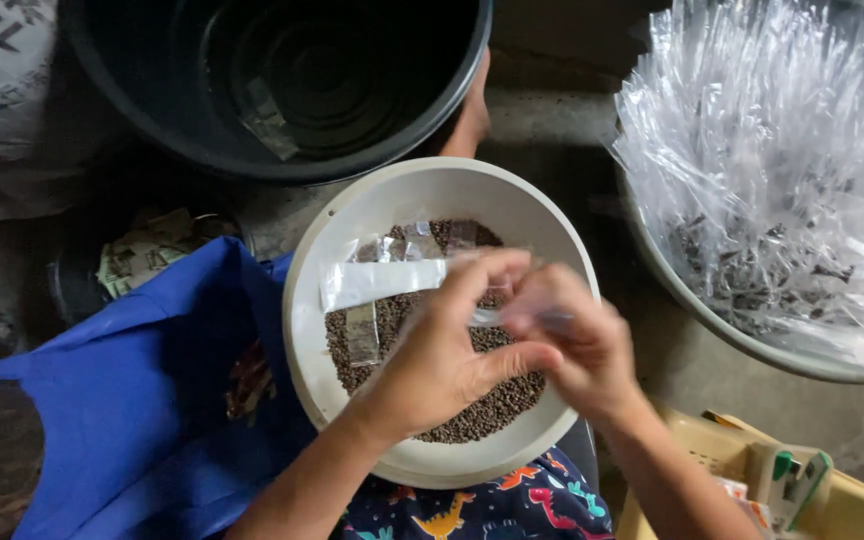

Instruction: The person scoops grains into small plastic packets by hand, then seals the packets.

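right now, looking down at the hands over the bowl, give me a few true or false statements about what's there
1. The white bowl holds small brown seeds. True.
2. The left hand and right hand meet over the bowl, with a clear packet at the fingers. True.
3. The black bucket is full of seeds. False: it looks nearly empty, with a scrap of clear film inside.
4. The clear bags lie on the blue cloth. False: they are piled in a basin to the right.
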